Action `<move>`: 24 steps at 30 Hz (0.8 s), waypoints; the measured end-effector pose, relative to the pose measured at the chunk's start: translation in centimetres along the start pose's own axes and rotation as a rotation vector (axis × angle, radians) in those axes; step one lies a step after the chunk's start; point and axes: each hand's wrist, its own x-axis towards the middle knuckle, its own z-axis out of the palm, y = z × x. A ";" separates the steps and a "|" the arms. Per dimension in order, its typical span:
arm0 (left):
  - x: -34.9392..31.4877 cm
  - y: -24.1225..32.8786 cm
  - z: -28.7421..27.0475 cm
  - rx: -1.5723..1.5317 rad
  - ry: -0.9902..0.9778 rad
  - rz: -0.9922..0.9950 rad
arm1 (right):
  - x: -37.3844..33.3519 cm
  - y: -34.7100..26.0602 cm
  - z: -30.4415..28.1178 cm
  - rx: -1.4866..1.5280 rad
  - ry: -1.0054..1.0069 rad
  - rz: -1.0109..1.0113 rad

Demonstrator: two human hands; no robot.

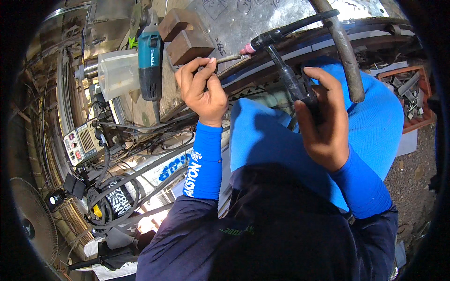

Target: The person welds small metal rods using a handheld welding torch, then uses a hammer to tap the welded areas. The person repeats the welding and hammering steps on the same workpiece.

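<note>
My left hand (205, 92) is closed in a pinch at the table's edge. Between its fingertips is a short, thin metal rod (228, 58), pointing right. The rod's far end comes close to the pink nozzle (247, 48) of a black TIG welding torch (289, 78); whether they touch I cannot tell. Wrapped round the torch's handle is my right hand (323, 124), over my blue-covered lap. The torch's long black rear part slants up to the right, toward a thick metal bar (344, 56).
Left of my left hand are brown metal blocks (187, 40), a teal angle grinder (150, 65) and a translucent plastic container (119, 75). A welding machine (83, 144), cables and a fan (35, 225) stand lower left. At right is an orange crate (408, 96) of metal scraps.
</note>
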 end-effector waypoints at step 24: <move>0.5 -0.1 0.6 -0.002 0.025 0.022 | 0.9 -0.3 -0.5 -0.126 0.013 -0.059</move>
